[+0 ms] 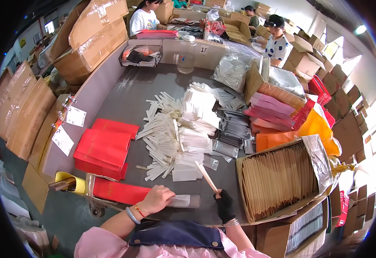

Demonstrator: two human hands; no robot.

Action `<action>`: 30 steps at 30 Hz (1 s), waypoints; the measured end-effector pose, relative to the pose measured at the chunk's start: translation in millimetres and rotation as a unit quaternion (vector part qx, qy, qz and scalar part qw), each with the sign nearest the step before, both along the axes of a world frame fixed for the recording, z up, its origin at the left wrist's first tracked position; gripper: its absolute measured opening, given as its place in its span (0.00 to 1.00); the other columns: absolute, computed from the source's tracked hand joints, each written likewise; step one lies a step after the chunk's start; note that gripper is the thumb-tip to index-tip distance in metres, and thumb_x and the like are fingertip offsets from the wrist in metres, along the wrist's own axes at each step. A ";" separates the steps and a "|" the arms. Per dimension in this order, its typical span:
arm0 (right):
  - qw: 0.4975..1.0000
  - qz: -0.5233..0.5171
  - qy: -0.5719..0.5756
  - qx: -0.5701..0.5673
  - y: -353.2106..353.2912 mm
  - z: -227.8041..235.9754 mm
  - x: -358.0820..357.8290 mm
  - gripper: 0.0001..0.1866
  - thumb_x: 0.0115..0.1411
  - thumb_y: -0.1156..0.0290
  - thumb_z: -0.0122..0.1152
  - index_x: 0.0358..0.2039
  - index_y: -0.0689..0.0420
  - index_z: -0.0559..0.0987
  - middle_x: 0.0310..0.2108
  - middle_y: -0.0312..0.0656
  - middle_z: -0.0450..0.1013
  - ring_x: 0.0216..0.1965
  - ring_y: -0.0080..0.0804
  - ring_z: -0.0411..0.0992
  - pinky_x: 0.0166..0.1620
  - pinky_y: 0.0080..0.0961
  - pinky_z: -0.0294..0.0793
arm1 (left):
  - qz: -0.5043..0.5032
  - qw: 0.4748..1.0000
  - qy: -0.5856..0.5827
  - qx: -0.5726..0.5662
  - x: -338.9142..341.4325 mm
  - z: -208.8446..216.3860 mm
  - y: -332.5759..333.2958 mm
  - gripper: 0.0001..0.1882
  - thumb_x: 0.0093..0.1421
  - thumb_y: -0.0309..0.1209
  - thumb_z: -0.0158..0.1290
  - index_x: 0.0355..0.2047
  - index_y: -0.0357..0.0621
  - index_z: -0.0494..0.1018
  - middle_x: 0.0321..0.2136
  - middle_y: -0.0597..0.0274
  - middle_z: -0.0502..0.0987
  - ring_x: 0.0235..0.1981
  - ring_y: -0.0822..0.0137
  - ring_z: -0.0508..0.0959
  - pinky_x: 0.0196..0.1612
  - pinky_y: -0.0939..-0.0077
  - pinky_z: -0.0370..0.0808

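My left hand [155, 199], bare with a bracelet and a red cord at the wrist, is closed on a clear plastic sleeve [188, 201]. The sleeve lies flat along the table's near edge. Just left of that hand, a red packet [118, 191] rests in a low open holder. My right hand [224, 205] wears a black fingerless glove and grips a slim pale stick [206, 176] by its lower end, tilted up to the left. Ahead of the hands lie heaps of narrow white strips [160, 139], white folded packets [196, 107] and small dark packets [232, 127].
Red envelopes [104, 146] are stacked at the left. At the right, a carton [241, 189] holds tightly packed thin tan pieces. Behind it are orange and pink packets [271, 109]. A clear jar [186, 58] and a wire basket [124, 64] stand at the back. Other people work beyond the table.
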State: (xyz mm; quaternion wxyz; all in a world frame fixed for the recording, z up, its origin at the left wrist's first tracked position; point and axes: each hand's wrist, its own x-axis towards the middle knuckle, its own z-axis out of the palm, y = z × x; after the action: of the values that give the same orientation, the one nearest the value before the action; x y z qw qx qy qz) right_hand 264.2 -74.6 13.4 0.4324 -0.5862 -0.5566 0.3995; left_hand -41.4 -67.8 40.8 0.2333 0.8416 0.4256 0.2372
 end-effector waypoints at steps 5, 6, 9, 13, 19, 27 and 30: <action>0.993 0.059 -0.082 0.067 1.8 21.8 -7.4 0.09 0.64 0.71 0.57 0.43 0.57 0.79 0.31 0.42 0.74 0.32 0.34 0.74 0.37 0.27 0.72 | 0.049 0.995 0.079 0.043 1.9 11.5 -11.9 0.13 0.44 0.33 0.66 0.32 0.52 0.80 0.34 0.67 0.74 0.38 0.61 0.73 0.40 0.65 0.67; 0.989 0.090 -0.102 0.057 1.6 30.9 -9.8 0.10 0.64 0.70 0.57 0.45 0.54 0.79 0.30 0.43 0.73 0.32 0.37 0.74 0.37 0.29 0.73 | 0.049 0.995 0.077 0.043 2.1 14.6 -13.2 0.13 0.44 0.33 0.66 0.32 0.52 0.80 0.34 0.67 0.74 0.38 0.61 0.73 0.40 0.65 0.67; 0.979 0.131 -0.151 0.034 0.5 45.2 -18.4 0.12 0.63 0.69 0.58 0.47 0.50 0.80 0.30 0.45 0.73 0.32 0.42 0.74 0.36 0.32 0.73 | 0.078 0.994 0.065 0.043 3.0 22.0 -14.2 0.16 0.42 0.33 0.67 0.34 0.51 0.80 0.34 0.67 0.73 0.40 0.60 0.72 0.41 0.64 0.68; 0.966 0.183 -0.177 0.044 -1.3 36.1 -19.4 0.14 0.61 0.67 0.59 0.48 0.47 0.81 0.30 0.45 0.73 0.33 0.44 0.74 0.37 0.35 0.73 | 0.114 0.993 0.020 0.023 -16.9 14.5 -21.8 0.22 0.39 0.36 0.70 0.37 0.49 0.80 0.37 0.64 0.73 0.44 0.59 0.72 0.47 0.60 0.68; 0.945 0.239 -0.219 0.037 7.5 51.3 -3.0 0.15 0.59 0.63 0.60 0.47 0.44 0.81 0.28 0.44 0.72 0.33 0.44 0.74 0.37 0.37 0.74 | 0.100 0.992 0.081 0.007 -46.0 35.2 -27.0 0.38 0.37 0.42 0.70 0.50 0.42 0.74 0.50 0.55 0.71 0.54 0.51 0.67 0.60 0.53 0.61; 0.874 0.286 -0.388 0.066 13.9 33.4 -25.7 0.13 0.58 0.61 0.59 0.42 0.47 0.82 0.27 0.44 0.73 0.33 0.45 0.74 0.38 0.42 0.73 | 0.072 0.995 0.065 0.012 -43.9 18.1 -25.6 0.37 0.37 0.43 0.69 0.48 0.41 0.75 0.48 0.58 0.73 0.49 0.52 0.69 0.56 0.56 0.66; 0.897 0.322 -0.282 0.111 16.0 15.6 -57.8 0.10 0.55 0.66 0.61 0.38 0.52 0.82 0.31 0.45 0.76 0.38 0.47 0.74 0.41 0.43 0.73 | 0.045 0.996 0.073 0.038 -16.2 15.8 -24.6 0.36 0.37 0.44 0.69 0.48 0.41 0.75 0.47 0.57 0.73 0.49 0.51 0.70 0.53 0.58 0.68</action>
State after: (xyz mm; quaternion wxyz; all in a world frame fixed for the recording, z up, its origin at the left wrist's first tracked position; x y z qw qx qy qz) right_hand 206.4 -58.6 29.0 0.1668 -0.4114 -0.8542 0.2706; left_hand -57.5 -92.4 56.6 0.1585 0.8450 0.4697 0.2009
